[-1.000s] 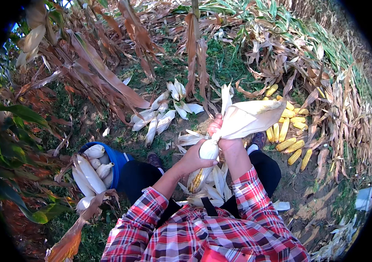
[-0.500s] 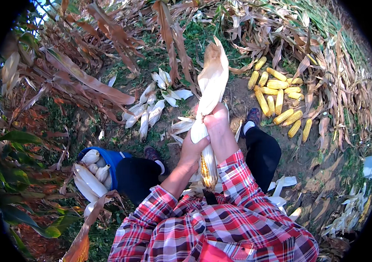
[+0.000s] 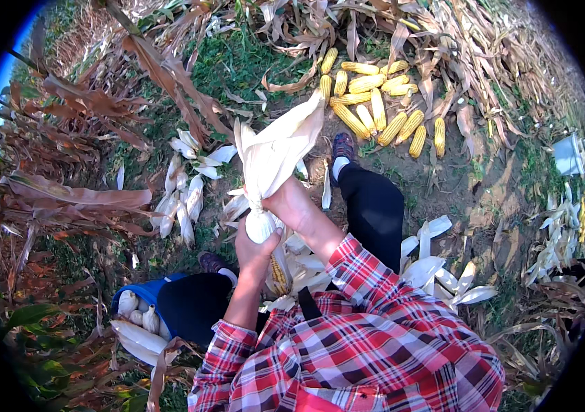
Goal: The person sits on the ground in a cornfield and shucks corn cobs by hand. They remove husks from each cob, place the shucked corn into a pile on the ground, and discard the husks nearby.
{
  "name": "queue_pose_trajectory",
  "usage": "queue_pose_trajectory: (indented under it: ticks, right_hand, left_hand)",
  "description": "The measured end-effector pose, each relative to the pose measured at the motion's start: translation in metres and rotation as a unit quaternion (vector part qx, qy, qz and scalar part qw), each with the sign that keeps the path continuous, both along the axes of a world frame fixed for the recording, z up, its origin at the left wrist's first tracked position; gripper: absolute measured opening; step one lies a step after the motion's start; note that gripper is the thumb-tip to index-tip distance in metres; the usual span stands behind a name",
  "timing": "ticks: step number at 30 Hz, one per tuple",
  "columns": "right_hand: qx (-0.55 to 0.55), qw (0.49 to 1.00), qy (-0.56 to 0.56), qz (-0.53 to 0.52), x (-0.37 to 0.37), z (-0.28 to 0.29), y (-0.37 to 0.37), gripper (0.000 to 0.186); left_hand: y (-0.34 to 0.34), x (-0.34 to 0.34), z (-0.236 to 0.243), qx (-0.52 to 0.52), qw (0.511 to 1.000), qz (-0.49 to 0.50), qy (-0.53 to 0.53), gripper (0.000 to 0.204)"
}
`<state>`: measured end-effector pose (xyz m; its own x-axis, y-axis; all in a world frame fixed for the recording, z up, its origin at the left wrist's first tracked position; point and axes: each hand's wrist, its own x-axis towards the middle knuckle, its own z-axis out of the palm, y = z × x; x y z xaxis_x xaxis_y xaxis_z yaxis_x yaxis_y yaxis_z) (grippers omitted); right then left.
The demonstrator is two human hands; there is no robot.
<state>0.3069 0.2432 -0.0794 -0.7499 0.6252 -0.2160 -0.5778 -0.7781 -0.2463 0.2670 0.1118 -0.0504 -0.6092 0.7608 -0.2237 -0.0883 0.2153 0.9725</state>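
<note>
An ear of corn (image 3: 281,275) is held between my hands in front of my body, its yellow kernels pointing down toward me. Pale husk (image 3: 280,147) is folded back and fans out above it, and more husk still wraps the ear's upper part. My left hand (image 3: 254,246) is closed around that wrapped part, thumb across the front. Just above, my right hand (image 3: 292,204) grips the narrow neck where the husk gathers; its fingertips are hidden behind the husk.
Several bare yellow cobs (image 3: 368,84) lie ahead to the right. A blue bucket (image 3: 115,302) of husked ears stands by my left leg. Loose husks (image 3: 424,271) lie beside my right leg, and more pale husks (image 3: 181,199) lie ahead left. Dry stalks (image 3: 162,69) lean in from the left.
The view has turned right, so the cobs and bucket sit further left. The folded-back husk now spreads wider above my hands. Both hands keep hold of the ear.
</note>
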Motion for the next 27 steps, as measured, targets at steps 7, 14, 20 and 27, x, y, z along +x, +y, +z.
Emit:
queue_pose_trajectory:
  ticks: [7,14,20,27]
  right_hand:
    - [0.162,0.98,-0.04,0.111,0.063,-0.025,-0.033,0.064]
    - [0.085,0.991,-0.105,0.017,0.055,-0.044,-0.037,0.021]
    - [0.045,0.993,-0.108,-0.001,0.047,-0.052,-0.042,0.016]
    - [0.052,0.988,-0.142,-0.029,0.044,-0.046,-0.04,0.012]
  left_hand:
    - [-0.007,-0.003,-0.021,-0.048,0.989,-0.095,0.104,0.058]
    - [-0.017,0.012,-0.051,-0.128,0.949,-0.198,0.208,0.071]
    - [-0.018,0.013,-0.051,-0.14,0.945,-0.198,0.22,0.071]
    - [-0.011,0.018,-0.033,-0.156,0.95,-0.208,0.173,0.072]
